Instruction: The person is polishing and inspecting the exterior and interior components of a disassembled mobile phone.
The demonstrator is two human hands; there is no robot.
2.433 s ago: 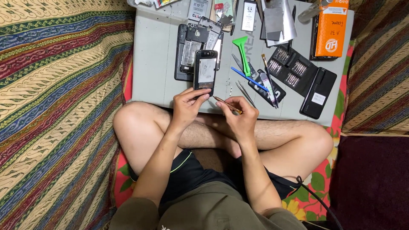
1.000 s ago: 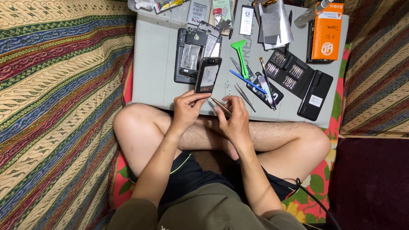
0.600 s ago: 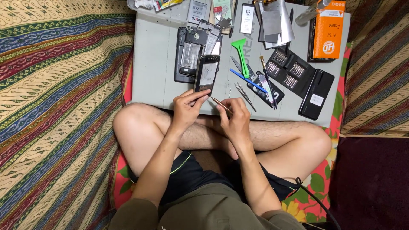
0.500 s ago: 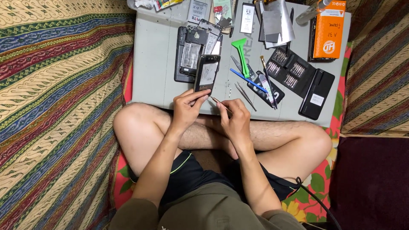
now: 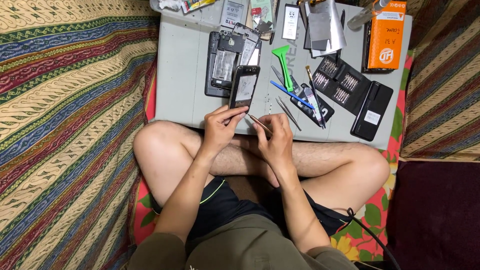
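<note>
While the person is sitting cross-legged at the near edge of the grey surface (image 5: 185, 75), the left hand (image 5: 220, 131) is gripping the bottom end of a phone (image 5: 244, 87), its fingers pressed together around the lower edge with the thumb lying across it. The phone is standing tilted, its top leaning away over the surface; whether its face is a screen or an opened back is hard to make out. The right hand (image 5: 274, 139) is pinching tweezers (image 5: 259, 123) between thumb and forefinger, the other fingers curling under and hiding most of the tool. The tweezer tip is pointing at the phone's bottom corner; whether it is touching cannot be told.

Just behind the phone, a dismantled frame (image 5: 222, 65) is lying flat, partly covered by it. To the right, a green pry tool (image 5: 284, 62), a blue pry stick (image 5: 291, 95) and a second pair of tweezers (image 5: 288, 113) are lying close together. Beyond them, an open black bit case (image 5: 350, 92) is resting beside an orange box (image 5: 386, 35). Items along the far edge are being cut off by the frame's top.
</note>
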